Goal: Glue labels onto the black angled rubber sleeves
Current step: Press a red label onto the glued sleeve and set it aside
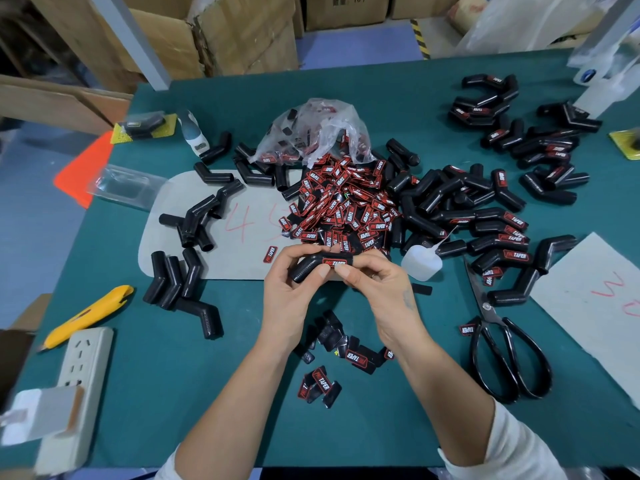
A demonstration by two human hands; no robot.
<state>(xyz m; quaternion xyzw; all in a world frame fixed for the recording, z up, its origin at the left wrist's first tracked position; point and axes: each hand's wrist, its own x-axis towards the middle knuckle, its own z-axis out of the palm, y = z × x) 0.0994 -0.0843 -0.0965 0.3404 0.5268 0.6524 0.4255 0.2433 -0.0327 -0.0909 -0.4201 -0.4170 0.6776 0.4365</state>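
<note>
Both hands hold one black angled rubber sleeve (pixel 308 266) above the green table (pixel 207 393). My left hand (pixel 291 285) grips its bent left end. My right hand (pixel 374 275) grips the right end, and both thumbs press on a red and black label (pixel 335 262) stuck on the sleeve. Behind lies a big heap of loose labels (pixel 343 206) spilling from a clear plastic bag (pixel 315 133). Unlabelled sleeves (pixel 180 275) lie at the left, labelled sleeves (pixel 498 237) at the right. A small white glue bottle (pixel 420 263) rests just right of my right hand.
Black scissors (pixel 502 348) lie at the right, next to grey card (pixel 595 303) with red writing. A yellow utility knife (pixel 88 315) and a white power strip (pixel 76 386) sit at the left. A few labels (pixel 346 355) lie under my wrists. Cardboard boxes (pixel 221 32) stand beyond the table.
</note>
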